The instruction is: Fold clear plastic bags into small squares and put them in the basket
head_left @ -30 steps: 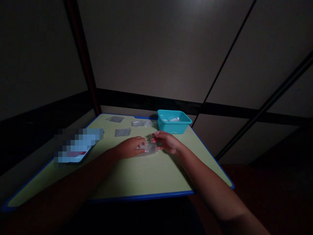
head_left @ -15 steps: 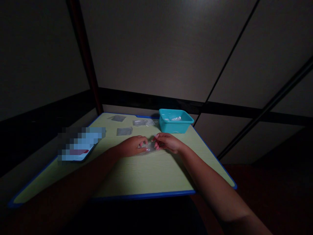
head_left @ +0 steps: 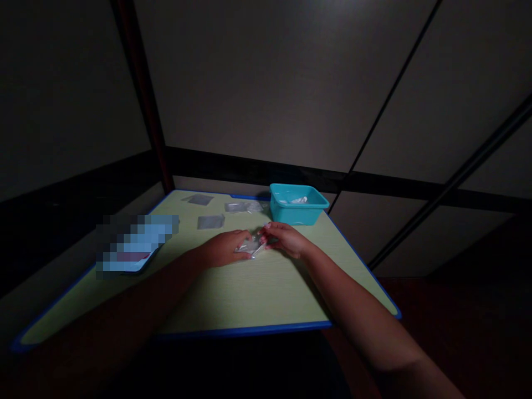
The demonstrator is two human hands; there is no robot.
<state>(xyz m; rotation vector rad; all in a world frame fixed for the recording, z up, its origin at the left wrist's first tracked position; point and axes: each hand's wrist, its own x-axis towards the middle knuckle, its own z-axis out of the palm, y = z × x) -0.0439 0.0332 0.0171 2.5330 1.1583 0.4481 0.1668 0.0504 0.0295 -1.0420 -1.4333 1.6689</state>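
A clear plastic bag is stretched between my two hands, just over the middle of the table. My left hand grips its left side between thumb and curled fingers. On the right, my right hand pinches the bag's other side with thumb and fingertips. Whether anything lies inside the bag is too dim to make out. Beyond my hands are more flat clear bags: one greyish bag to the left, another farther back, and a crinkled one nearer the bin.
A turquoise plastic bin with clear, shiny material inside stands at the back right of the table, which has a blue edge. A blurred-out tablet-like device lies on the left. Panelled walls rise behind.
The bag between my hands has tilted up and shows more of its shiny surface. My right hand has shifted slightly, its fingers a little more spread along the bag.
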